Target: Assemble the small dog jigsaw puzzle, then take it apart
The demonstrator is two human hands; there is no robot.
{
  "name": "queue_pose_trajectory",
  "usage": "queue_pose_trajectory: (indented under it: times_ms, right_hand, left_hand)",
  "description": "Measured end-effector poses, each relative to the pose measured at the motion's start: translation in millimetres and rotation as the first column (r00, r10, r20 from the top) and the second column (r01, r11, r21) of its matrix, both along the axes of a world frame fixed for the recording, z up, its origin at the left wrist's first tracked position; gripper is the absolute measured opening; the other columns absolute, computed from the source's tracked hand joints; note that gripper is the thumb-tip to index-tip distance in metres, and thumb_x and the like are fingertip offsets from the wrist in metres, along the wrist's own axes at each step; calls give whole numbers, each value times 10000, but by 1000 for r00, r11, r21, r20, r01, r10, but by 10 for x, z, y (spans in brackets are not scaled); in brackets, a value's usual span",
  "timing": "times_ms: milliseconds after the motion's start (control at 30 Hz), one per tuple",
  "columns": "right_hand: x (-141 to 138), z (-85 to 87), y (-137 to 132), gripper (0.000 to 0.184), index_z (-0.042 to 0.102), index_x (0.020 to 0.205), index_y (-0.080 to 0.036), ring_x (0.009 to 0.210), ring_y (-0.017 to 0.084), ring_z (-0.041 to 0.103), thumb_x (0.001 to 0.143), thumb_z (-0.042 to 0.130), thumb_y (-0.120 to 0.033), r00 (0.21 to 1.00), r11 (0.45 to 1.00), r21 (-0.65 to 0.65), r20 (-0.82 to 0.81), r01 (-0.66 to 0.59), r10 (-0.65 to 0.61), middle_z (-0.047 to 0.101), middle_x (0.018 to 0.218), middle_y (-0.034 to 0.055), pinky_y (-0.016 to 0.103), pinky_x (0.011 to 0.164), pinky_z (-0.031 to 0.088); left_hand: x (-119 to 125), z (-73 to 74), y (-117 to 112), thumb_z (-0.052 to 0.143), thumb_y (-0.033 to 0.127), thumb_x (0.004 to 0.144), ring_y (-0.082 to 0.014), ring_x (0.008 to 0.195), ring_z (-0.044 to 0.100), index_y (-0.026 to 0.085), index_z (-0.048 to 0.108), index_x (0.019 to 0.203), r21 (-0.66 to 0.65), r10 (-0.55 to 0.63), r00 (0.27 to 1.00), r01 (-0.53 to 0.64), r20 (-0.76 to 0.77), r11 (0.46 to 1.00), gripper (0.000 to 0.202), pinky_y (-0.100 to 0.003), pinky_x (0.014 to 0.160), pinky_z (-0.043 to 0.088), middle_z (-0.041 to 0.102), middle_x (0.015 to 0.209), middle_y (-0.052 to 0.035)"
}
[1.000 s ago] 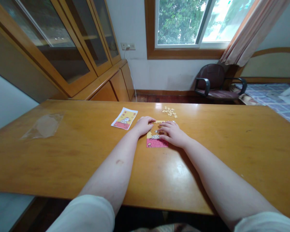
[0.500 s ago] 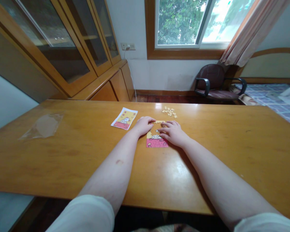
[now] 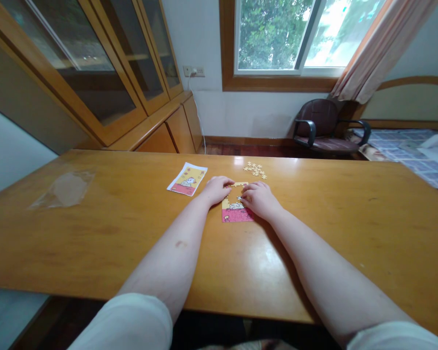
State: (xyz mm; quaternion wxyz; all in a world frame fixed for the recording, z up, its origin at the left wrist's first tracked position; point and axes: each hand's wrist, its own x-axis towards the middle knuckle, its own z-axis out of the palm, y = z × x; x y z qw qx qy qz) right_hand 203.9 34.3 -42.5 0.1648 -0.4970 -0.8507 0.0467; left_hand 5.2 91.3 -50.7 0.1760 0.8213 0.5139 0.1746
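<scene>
A partly assembled jigsaw puzzle (image 3: 237,215) lies flat on the table, pink at the near side and yellow along the other edges, with a gap in its middle. My left hand (image 3: 218,189) rests along its left edge, fingers stretched out and lying flat. Over the right side of the puzzle is my right hand (image 3: 262,200), its fingers bent and closed on a small white-and-dark puzzle piece (image 3: 239,198) at the gap. That hand hides part of the puzzle's right edge.
Several loose puzzle pieces (image 3: 255,169) lie face down beyond the puzzle. A reference picture card (image 3: 187,180) is left of my left hand. Farther left lies a clear plastic bag (image 3: 67,189) on the wooden table (image 3: 131,233). An office chair (image 3: 321,124) stands past the far edge.
The fingers of my right hand have drawn together around the small piece at the gap. My left hand has stayed in place.
</scene>
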Motion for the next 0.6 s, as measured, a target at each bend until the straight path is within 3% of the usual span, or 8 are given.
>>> queue_pose_trajectory:
  times_ms: [333, 600]
  right_hand:
    - [-85, 71, -70, 247, 751, 925, -170, 1021, 257, 567, 913, 508, -216, 990, 998, 59, 143, 5, -13, 712, 1001, 120, 395, 1001, 336]
    - [-96, 50, -51, 265, 755, 909, -180, 991, 234, 573, 932, 494, -222, 994, 999, 39, 107, -35, 31, 715, 993, 100, 375, 970, 356]
  left_hand:
    - [3, 14, -18, 575, 259, 788, -236, 1124, 588, 233, 712, 1133, 5, -9, 1000, 9, -16, 1000, 373, -358, 1052, 422, 695, 1187, -33]
    - [9, 1, -20, 578, 300, 783, -237, 1110, 588, 239, 707, 1140, 18, -8, 1000, 9, -25, 1000, 385, -347, 1043, 420, 697, 1163, -32]
